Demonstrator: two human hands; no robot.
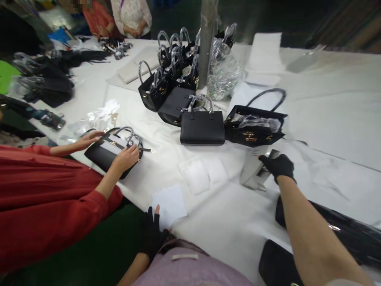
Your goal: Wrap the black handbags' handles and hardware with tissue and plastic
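My right hand (278, 166), in a black glove, is closed on a grey-white folded wrapper (255, 171) lying on the white table (327, 127). Just beyond it stands an open black handbag (253, 131) with gold fittings, and a closed black handbag (202, 127) stands to its left. My left hand (152, 232), in a black fingerless glove, rests at the table's near edge with a fingertip on a white paper sheet (169, 204); its fingers look loosely stretched. Flat white pads (205, 172) lie between my hands.
A co-worker in red sleeves (44, 190) at the left holds a black handbag (111, 149) with both hands. Several wrapped black handbags (169, 75) cluster at the back by a grey post (206, 43). Black bags in plastic (351, 234) lie at my right. More people stand at the far end.
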